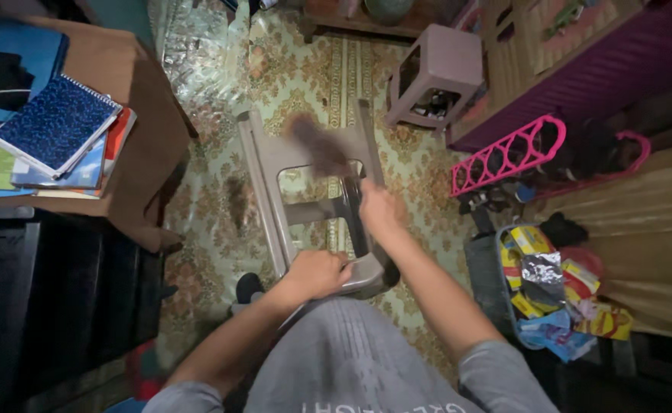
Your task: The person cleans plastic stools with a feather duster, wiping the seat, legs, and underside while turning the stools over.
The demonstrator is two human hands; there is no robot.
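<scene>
Patterned carpet (275, 69) lies beneath an overturned grey plastic chair (275, 164); left hand (317, 274) clamps its near edge while right hand (378, 208) grips a blurred dark brush (317, 145), angled away leftward

You wear a grey short-sleeved shirt (351, 359) of soft, slightly mottled cloth, with pale lettering across the chest at the bottom edge of the view. Its sleeves end above your elbows, leaving both forearms bare. Your left hand (317, 273) and right hand (379, 210) carry no gloves, rings or watch that show.
</scene>
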